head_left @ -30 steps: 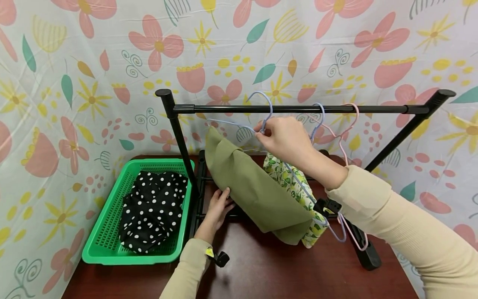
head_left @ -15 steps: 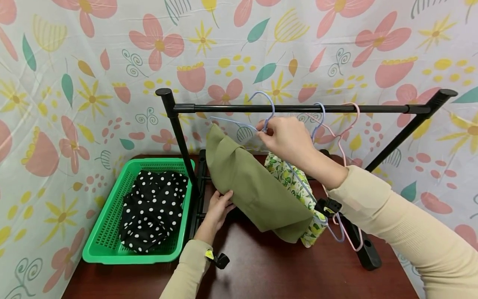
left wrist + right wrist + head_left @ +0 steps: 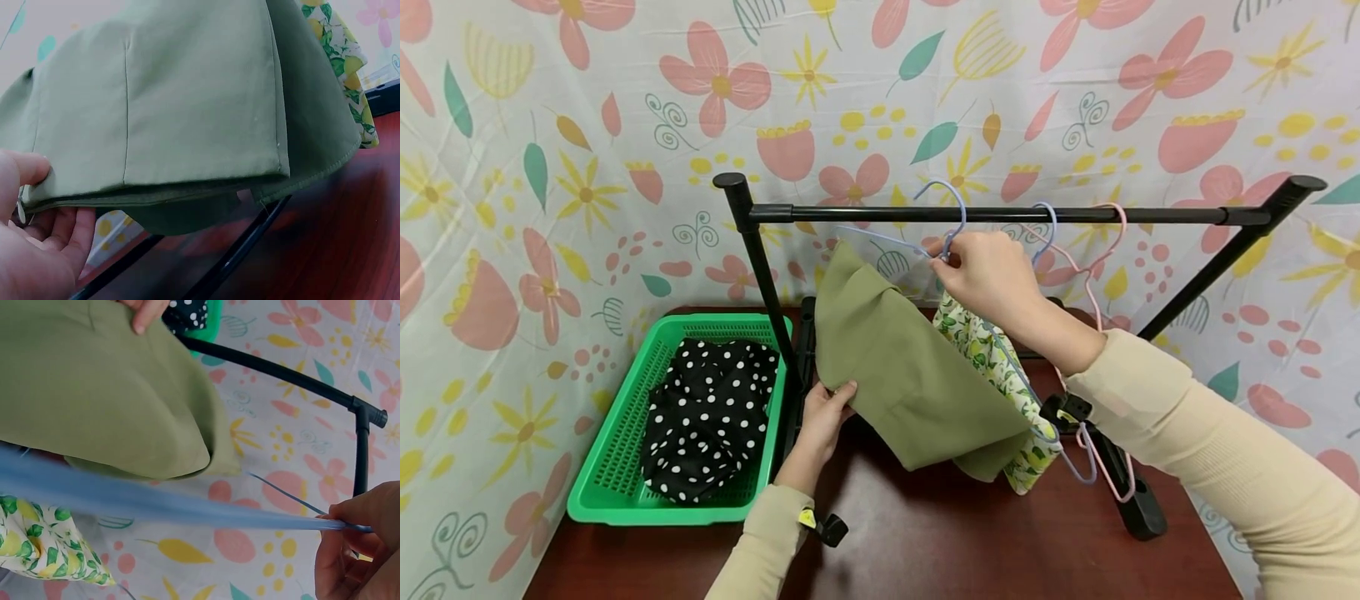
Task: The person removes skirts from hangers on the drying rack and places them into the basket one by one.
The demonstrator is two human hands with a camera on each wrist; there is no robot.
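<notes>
Right hand (image 3: 988, 271): thumb and fingertips brought together in a pinch, with hold of the slim pale-blue clothes hanger (image 3: 962, 204) just below its hook. The hook arches above the horizontal black rail (image 3: 865, 214), its stem crossing in front (from where I stand, contact with the rail cannot be told).

Left hand (image 3: 823, 421): low on the near-left edge of the plain olive-green fabric garment (image 3: 895, 375). Thumb on the upper face, fingers beneath; grip closed to the thickness of the cloth. Left wrist view shows vertical seams and a folded double edge.

Garment position: slantwise beneath the rail, above the glossy dark red-brown table (image 3: 940, 542), upper corner near the tip of one hanger arm. Right wrist view: that thin blue arm runs from the pinch to the same corner.

Behind and to the right of the garment: white cloth printed with yellow lemons and green leaves (image 3: 977, 346), partly covered by it. Farther right on the rail: a second pale-blue hanger (image 3: 1053, 223), then a pale-pink hanger (image 3: 1122, 223), both by their hooks.

Left of the rack, on the table: bright-green perforated plastic basket (image 3: 583, 492), holding a crumpled black cloth with white dots (image 3: 711, 417). Backdrop: white sheet with pink, yellow and teal floral print (image 3: 625, 83), slightly creased.
</notes>
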